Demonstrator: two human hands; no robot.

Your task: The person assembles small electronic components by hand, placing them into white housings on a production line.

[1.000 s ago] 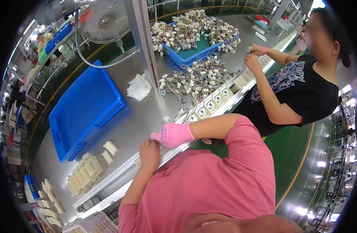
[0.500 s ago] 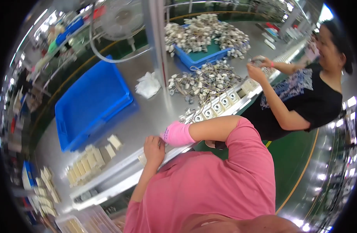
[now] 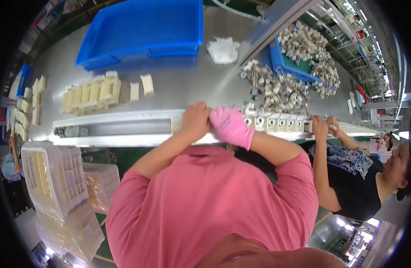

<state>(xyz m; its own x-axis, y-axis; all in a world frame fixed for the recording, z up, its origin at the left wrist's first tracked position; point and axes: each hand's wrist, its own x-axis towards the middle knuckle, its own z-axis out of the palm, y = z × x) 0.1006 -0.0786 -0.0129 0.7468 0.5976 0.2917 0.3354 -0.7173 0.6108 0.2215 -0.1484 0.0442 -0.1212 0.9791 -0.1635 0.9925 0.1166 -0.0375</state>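
My bare left hand (image 3: 197, 120) and my pink-gloved right hand (image 3: 231, 126) meet side by side over the long pale metal rail (image 3: 138, 116) at the table's near edge. Both have curled fingers; whatever lies between them is hidden. Beside my left hand, a cream-coloured block (image 3: 176, 124) sits in the rail. Just right of my glove, several white square housings (image 3: 271, 123) with dark round centres stand in a row along it. Behind them lies a heap of small white connectors with wires (image 3: 281, 96).
A large blue tray (image 3: 145, 51) lies at the back, near a crumpled white bag (image 3: 223, 50). Cream plastic housings (image 3: 91, 93) are lined up at left. A wire-filled blue bin (image 3: 277, 56) stands behind a metal post (image 3: 277, 24). A co-worker's hand (image 3: 320, 127) works at the rail, right.
My view has swung round, so the rail now runs nearly level across the picture. My hands stay close together at the rail. The co-worker's hands have come down to it.
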